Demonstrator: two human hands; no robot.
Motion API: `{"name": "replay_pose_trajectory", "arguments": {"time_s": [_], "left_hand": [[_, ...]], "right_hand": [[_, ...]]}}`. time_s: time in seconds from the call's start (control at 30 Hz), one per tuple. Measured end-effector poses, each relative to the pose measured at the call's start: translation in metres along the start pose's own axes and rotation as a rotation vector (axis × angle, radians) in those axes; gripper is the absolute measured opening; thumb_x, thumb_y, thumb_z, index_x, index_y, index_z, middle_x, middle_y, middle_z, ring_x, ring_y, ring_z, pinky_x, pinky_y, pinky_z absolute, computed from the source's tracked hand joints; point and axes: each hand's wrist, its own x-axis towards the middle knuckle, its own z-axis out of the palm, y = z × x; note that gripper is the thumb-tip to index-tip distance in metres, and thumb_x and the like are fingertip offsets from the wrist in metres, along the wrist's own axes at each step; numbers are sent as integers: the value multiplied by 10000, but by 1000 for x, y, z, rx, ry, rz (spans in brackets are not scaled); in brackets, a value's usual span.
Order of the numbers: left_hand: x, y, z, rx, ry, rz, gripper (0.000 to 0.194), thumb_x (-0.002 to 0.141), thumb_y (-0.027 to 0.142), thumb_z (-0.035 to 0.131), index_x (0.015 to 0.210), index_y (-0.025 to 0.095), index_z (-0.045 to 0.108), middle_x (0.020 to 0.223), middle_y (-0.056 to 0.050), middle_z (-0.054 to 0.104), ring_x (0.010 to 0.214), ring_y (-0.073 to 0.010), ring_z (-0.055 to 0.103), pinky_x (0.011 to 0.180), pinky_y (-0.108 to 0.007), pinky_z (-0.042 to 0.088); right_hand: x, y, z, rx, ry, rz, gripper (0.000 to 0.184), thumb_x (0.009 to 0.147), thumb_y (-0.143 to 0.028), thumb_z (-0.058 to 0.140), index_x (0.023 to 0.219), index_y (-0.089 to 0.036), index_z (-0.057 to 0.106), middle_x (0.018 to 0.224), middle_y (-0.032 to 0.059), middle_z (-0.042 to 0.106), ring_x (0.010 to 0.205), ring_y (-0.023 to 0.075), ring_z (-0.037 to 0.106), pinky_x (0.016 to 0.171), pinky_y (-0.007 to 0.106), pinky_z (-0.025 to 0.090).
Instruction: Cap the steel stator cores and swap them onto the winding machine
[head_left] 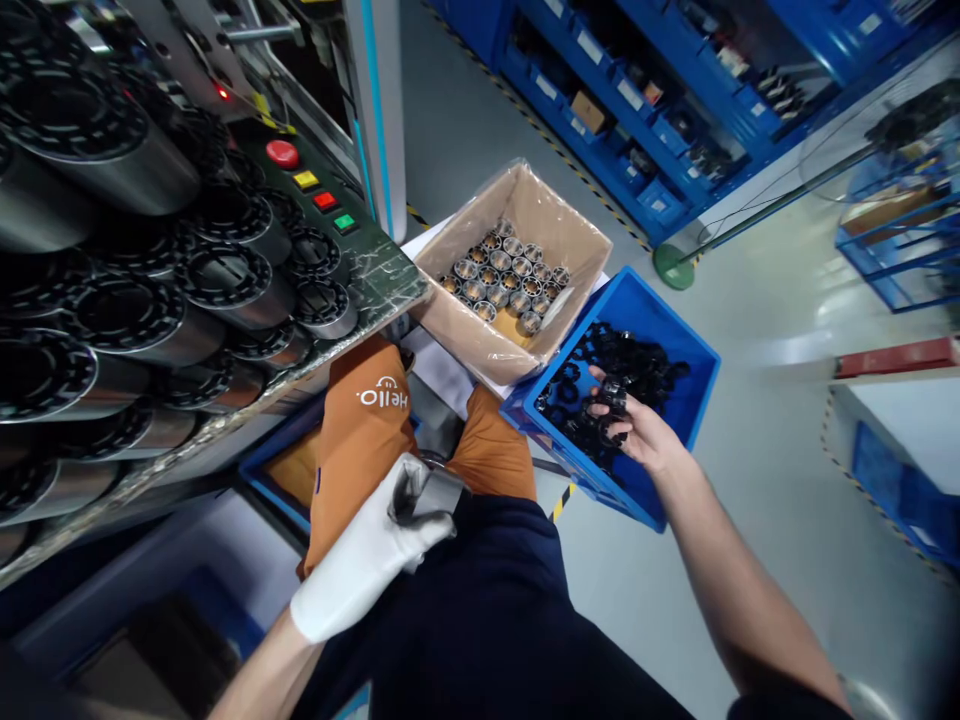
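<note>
In a white glove, my left hand [397, 515] is closed around a short grey metal cylinder [439, 492] above my lap. My bare right hand [637, 428] reaches into a blue plastic bin [694, 365] on my right. Its fingers are curled around some black plastic ring-shaped parts [611, 397]; how many is unclear. A heap of similar black parts [649, 360] lies under and beyond this hand. Beside the bin stands a cardboard box [480, 345] lined with clear plastic, with several metal cylinders with black slotted ends [499, 260] standing in rows inside.
On the left, a dark green workbench [390, 285] carries stacked metal cylinders with black slotted ends [232, 275]. Red, yellow and green buttons [324, 201] sit near a machine [375, 110]. Blue shelving [622, 90] with bins stands behind, and a green-based pole [673, 266] at right.
</note>
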Motion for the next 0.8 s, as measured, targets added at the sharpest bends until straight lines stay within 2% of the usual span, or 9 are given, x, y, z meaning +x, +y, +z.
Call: {"name": "replay_pose_trajectory", "arguments": {"time_s": [0.07,0.13,0.2,0.3,0.4,0.5,0.6,0.7,0.8], "left_hand": [[-2,2,-2,-49,-74,33,542,939,556,941,1247,294,579,995,14,692,818,-172,644,722,-276,549],[-2,2,-1,-121,-152,71,741,986,635,882,1529,338,474,1047,-18,742,829,-203,702,713,-301,579],[0,0,6,-197,-180,123,825,1032,708,795,1652,345,391,1117,-60,765,851,-225,734,709,-325,609],[9,3,28,-311,-104,252,723,991,652,879,1512,330,496,1109,-42,757,840,-194,720,708,-303,616],[21,16,57,-405,-7,407,746,858,418,1044,1369,338,508,1074,10,744,824,-159,721,717,-269,615],[29,31,73,-352,185,604,768,756,216,1081,1294,315,542,1136,9,754,897,-152,757,831,-279,650],[31,38,71,-276,328,713,674,791,179,1052,1263,290,584,1133,1,752,1014,-173,783,955,-297,657],[29,38,64,-309,248,733,652,848,254,1042,1313,307,588,1134,-3,748,984,-181,786,924,-315,674],[23,36,64,-443,176,721,515,984,548,917,1330,306,621,1137,-45,747,982,-214,780,886,-352,687]], "right_hand": [[4,1,5,-33,80,-99,259,1135,-377,792,1256,-172,689,990,-2,655,656,71,552,437,118,363],[4,1,14,-72,156,-212,265,1105,-368,836,1135,-175,656,898,-45,593,602,53,488,420,113,306],[-4,-2,31,-113,193,-316,426,982,-362,965,981,-210,567,865,-67,576,564,43,442,397,114,267],[-32,-10,72,-170,149,-425,633,782,-313,1097,870,-244,474,965,-43,695,529,43,423,361,147,292],[-71,-22,124,-223,28,-509,482,794,-237,1077,865,-240,601,1031,3,775,698,120,643,546,208,552],[-98,-31,164,-299,-198,-627,273,891,-142,1005,986,-260,777,1091,24,805,988,185,770,867,279,661],[-108,-34,178,-306,-416,-695,338,960,-91,945,1210,-305,866,1222,26,822,1010,160,791,848,247,662],[-111,-31,175,-281,-498,-667,501,977,-90,939,1393,-354,846,1223,7,851,1004,155,821,815,231,671],[-118,-29,174,-291,-432,-638,675,919,-90,1002,1497,-375,799,1160,-25,876,1021,161,850,881,236,684]]}}
